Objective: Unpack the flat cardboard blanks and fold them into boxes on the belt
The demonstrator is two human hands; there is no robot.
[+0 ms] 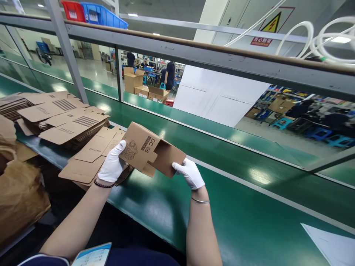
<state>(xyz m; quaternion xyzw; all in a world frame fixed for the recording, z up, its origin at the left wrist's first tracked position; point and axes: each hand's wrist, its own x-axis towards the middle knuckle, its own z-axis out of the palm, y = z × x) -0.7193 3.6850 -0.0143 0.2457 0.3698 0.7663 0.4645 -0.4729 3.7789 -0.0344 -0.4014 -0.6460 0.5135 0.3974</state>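
Note:
Both my hands wear white gloves and hold a brown cardboard box [141,146] above the green table [155,203]. Printed on its side are "DC 56" and a drawing. My left hand [113,162] grips its left end, thumb on the printed face. At the right end, my right hand [190,173] pinches an open flap, with its thumb on the inner side and its other fingers behind. The box is partly unfolded into shape, its right side open. Flat cardboard blanks [93,149] lie beside and behind my left hand.
More stacked blanks [69,125] cover the table's left part. A brown paper bag [20,195] is at the lower left, a white sheet [330,244] at the lower right. A metal frame [166,48] crosses behind the table, bearing red and blue bins [104,15].

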